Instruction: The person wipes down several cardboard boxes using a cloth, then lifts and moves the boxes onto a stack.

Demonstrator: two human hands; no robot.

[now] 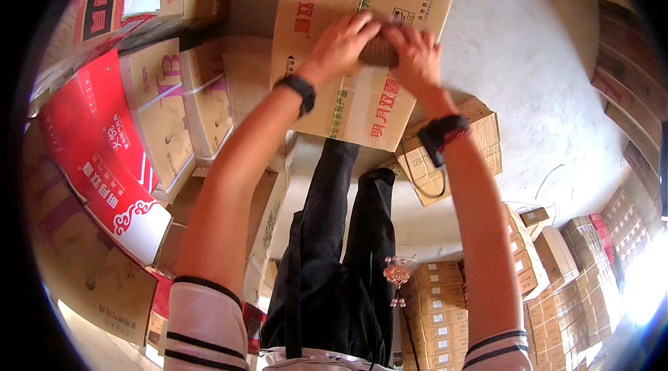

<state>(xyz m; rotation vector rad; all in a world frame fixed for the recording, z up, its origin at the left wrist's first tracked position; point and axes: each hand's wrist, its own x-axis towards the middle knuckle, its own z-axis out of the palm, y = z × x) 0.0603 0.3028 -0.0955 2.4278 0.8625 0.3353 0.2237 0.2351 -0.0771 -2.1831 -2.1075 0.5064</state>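
A large cardboard box [313, 16] with red and green print lies in front of my legs, its broad face toward me. Between my hands, above the middle of that face, is a dark brown roll [379, 52], perhaps packing tape, partly covered by my fingers and blurred. My left hand [342, 47] is closed on its left side, fingertips at its top. From the right, my right hand [417, 58] grips it with curled fingers. Down the box's middle runs a pale, shiny strip [358, 85]. Each wrist wears a dark band.
Red-and-white cartons [97, 141] and brown boxes [156, 113] are stacked along the left. A smaller box [459, 148] with a dark strap sits right of the large one. Stacked cartons [435, 315] stand at the lower right. Pale floor [529, 79] extends to the right.
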